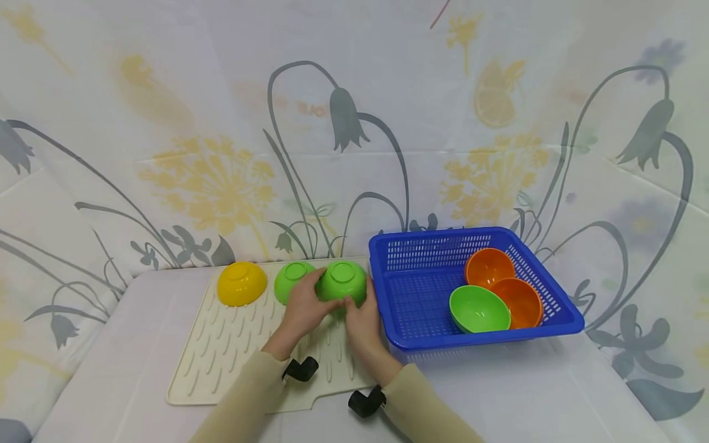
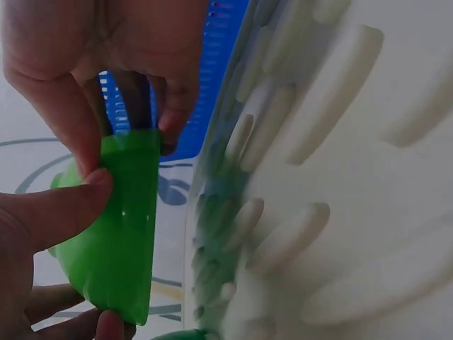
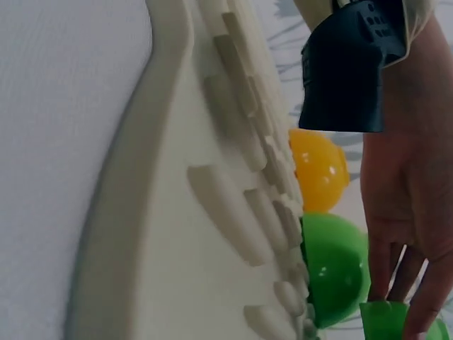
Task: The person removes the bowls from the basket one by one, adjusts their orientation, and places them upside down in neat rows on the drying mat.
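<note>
Both hands hold a green bowl [image 1: 343, 280] upside down over the right part of the cream ridged mat [image 1: 244, 344]. My left hand [image 1: 306, 306] grips its left side, thumb on the near wall and fingers round the edge. On the opposite side my right hand [image 1: 362, 323] pinches the wall near the rim. In the left wrist view the bowl [image 2: 117, 227] has a gap between its rim and the mat. A second green bowl [image 1: 292, 280] rests upside down on the mat, partly behind my left hand. Farther left sits an overturned yellow bowl [image 1: 241, 283].
A blue plastic basket [image 1: 421, 341] stands right of the mat. Inside it, two orange bowls [image 1: 493, 266] and a green bowl [image 1: 479, 309] lie at the right side. A flower-patterned cloth [image 1: 354, 184] hangs behind the table. Black wrist cameras [image 1: 365, 403] sit at both cuffs.
</note>
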### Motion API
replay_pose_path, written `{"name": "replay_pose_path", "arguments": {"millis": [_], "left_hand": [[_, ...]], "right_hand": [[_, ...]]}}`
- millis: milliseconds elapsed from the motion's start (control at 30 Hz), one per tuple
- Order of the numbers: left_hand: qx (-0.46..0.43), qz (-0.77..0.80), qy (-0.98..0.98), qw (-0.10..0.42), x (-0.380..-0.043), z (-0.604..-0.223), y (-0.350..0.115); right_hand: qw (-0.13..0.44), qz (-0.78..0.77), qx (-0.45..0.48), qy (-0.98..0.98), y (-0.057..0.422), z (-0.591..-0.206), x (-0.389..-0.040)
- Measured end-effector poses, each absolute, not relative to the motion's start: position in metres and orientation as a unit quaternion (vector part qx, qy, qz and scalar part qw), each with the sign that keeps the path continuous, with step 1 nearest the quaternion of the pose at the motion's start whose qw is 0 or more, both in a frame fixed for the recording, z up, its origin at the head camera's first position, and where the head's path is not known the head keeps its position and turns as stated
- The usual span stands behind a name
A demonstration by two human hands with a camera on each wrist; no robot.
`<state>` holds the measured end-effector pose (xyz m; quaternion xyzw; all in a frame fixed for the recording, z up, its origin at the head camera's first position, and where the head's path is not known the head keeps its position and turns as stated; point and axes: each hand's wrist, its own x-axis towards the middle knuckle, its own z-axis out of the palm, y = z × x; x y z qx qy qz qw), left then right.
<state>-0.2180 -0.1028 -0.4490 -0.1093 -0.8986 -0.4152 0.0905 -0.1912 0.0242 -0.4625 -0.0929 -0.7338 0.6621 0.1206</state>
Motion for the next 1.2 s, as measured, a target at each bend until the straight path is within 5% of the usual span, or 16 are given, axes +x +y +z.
{"name": "replay_pose_path", "arguments": {"millis": [933,1200], "left_hand": [[-0.096,-0.463,-0.877,0.084,-0.239,-0.464,-0.083],[-0.127,-0.432,-0.886,0.11,-0.241,-0.463,-0.083]], "right_hand": [[0.061,0.644,-0.134,-0.751,0.03,-0.468,-0.206],[0.117,0.625,-0.058,-0.77,0.028,-0.464,-0.2]]}}
